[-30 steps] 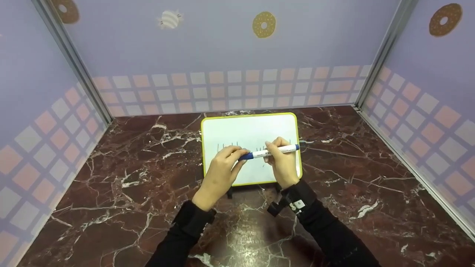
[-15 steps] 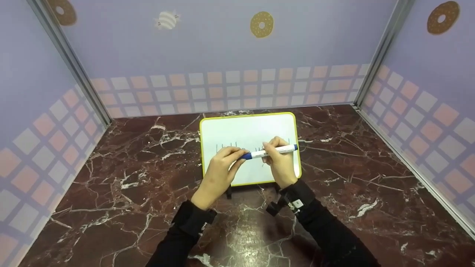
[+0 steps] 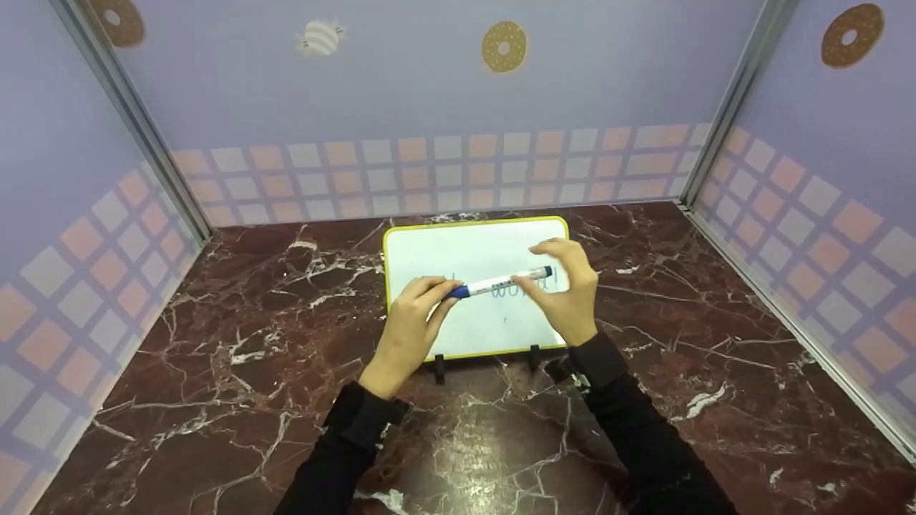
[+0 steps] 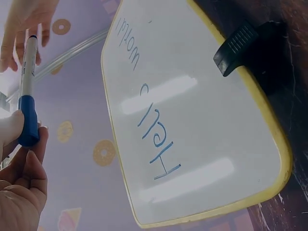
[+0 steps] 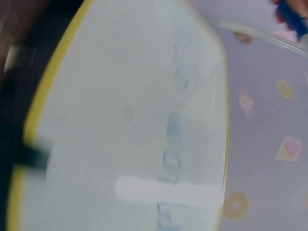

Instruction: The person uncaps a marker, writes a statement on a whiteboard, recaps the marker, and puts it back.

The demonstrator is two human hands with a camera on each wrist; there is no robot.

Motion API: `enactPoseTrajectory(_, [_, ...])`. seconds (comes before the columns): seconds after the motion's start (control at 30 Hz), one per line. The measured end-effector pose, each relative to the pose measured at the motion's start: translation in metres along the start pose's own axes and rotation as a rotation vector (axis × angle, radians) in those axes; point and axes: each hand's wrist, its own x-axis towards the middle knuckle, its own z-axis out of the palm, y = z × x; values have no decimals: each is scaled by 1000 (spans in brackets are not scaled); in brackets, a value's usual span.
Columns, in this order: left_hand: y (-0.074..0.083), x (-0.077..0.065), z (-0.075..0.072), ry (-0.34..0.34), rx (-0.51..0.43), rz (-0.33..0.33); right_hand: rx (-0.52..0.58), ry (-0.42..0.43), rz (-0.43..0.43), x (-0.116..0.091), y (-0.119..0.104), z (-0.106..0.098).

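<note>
My left hand [image 3: 406, 325] pinches the blue cap of a white whiteboard marker [image 3: 494, 286] between thumb and fingers. The marker points right, tilted slightly up. Around its far end my right hand [image 3: 572, 297] is spread, thumb and fingers apart; whether the thumb touches the barrel I cannot tell. Behind both hands stands a yellow-framed whiteboard [image 3: 465, 250]. Blue handwriting [image 4: 156, 132] on it reads "Hello world!" in the left wrist view. The right wrist view is blurred, with the blue cap [image 5: 293, 18] at its upper right corner.
The whiteboard leans back on black clip feet [image 3: 439, 368] on a dark red marbled table [image 3: 286, 429]. Lilac walls [image 3: 429, 86] with printed doughnuts and checks enclose the back and both sides.
My right hand has let go of the marker's barrel and spread its fingers, moving right. The left hand and marker have shifted slightly left. More writing on the board is now uncovered.
</note>
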Motion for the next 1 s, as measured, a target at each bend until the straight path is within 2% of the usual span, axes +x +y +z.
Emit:
enactPoseTrajectory(0.07, [-1,0,0,0,9,-6,-160,-61,-181,-2,1,1])
enactPoseTrajectory(0.13, [-2,0,0,2,20,-10,-257,-115,-318,-3,0,4])
enactPoseTrajectory(0.2, [-2,-1,0,5,31,-12,-323,-156,-419,-6,-2,7])
enactPoseTrajectory(0.3, [-1,0,1,4,41,-16,-371,-184,-496,-8,-4,10])
enactPoseTrajectory(0.53, [1,1,2,-6,50,-13,-350,-209,-509,-12,-4,12])
enactPoseTrajectory(0.77, [0,0,0,0,80,-34,-375,-219,-547,-9,-6,10])
enactPoseTrajectory(0.87, [-5,1,-3,23,135,-38,-366,-192,-505,-5,-6,6])
enactPoseTrajectory(1.0, [-18,3,-12,44,259,-79,-350,-107,-357,4,-1,-10])
